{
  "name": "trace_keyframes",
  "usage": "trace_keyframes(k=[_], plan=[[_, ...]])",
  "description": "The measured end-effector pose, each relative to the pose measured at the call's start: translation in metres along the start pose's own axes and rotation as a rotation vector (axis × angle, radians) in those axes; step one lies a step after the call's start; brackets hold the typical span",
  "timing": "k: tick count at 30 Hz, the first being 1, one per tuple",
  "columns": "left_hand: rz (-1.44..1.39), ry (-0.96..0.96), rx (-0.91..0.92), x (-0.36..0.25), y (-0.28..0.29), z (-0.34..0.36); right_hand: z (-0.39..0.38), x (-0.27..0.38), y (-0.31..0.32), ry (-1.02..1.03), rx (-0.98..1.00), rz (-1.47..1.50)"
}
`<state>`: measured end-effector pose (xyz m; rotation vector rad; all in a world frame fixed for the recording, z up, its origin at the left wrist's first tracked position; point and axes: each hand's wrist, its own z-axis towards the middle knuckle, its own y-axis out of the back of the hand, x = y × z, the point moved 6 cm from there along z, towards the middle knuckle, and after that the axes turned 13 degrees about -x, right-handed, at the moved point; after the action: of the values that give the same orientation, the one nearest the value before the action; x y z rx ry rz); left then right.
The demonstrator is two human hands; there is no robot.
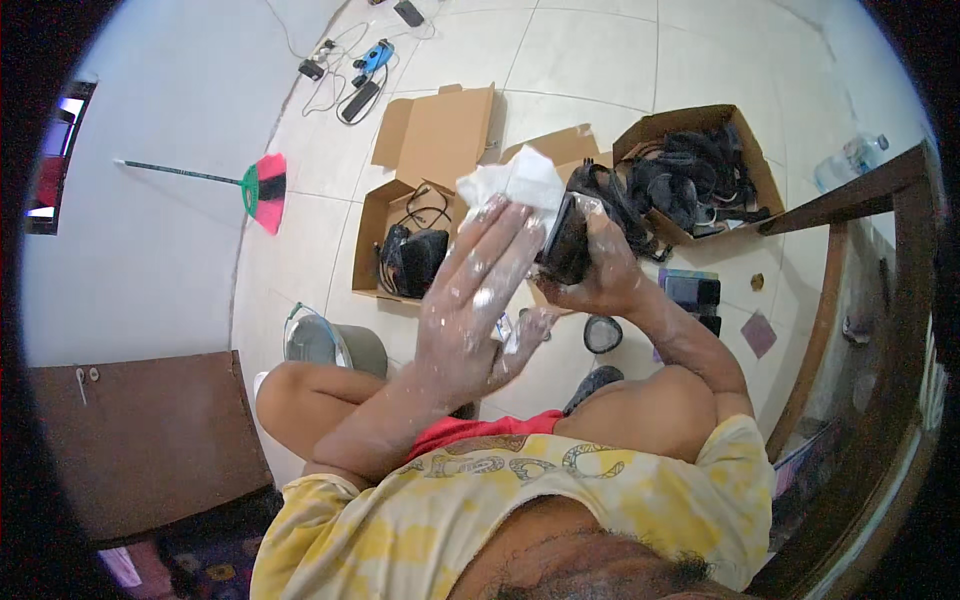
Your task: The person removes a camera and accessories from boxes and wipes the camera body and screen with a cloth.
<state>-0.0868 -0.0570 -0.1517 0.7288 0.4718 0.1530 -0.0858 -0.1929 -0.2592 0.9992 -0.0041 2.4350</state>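
Cloth [530, 178], white and crumpled, lies at the fingertips of the left hand [470, 285], just beside a black device [568, 243] in the right hand [605, 265]. The left hand is wide open, its fingers nearly straight and its thumb spread away on the near side; whether the cloth is pinched between the fingers, I cannot tell. The right hand is curled around the black device, fingers and thumb closed on it, and holds it tilted above the floor [580, 55]. White smears mark both hands.

On the far left stands an open cardboard box [367, 235] with a dark item and a cable inside. On the far right, a second cardboard box [765, 165] is filled with black straps and gear. A grey bucket [365, 348] stands near the left knee, and a round dark-rimmed object [603, 335] lies on the floor between the knees. A pink and green broom [262, 195] leans at the left wall.
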Motion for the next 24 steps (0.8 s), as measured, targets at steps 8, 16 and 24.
trace_keyframes(k=[8,16,24], plan=[[-0.064,0.043,0.012,-0.004,-0.026,-0.005,-0.024,-0.039,0.017,-0.337,0.079,-0.106],[-0.085,0.098,0.026,0.011,-0.045,-0.007,-0.036,-0.043,0.025,-0.467,-0.105,0.037],[-0.18,0.093,-0.053,0.024,-0.06,-0.01,-0.051,-0.043,0.023,-0.57,-0.173,0.164]])
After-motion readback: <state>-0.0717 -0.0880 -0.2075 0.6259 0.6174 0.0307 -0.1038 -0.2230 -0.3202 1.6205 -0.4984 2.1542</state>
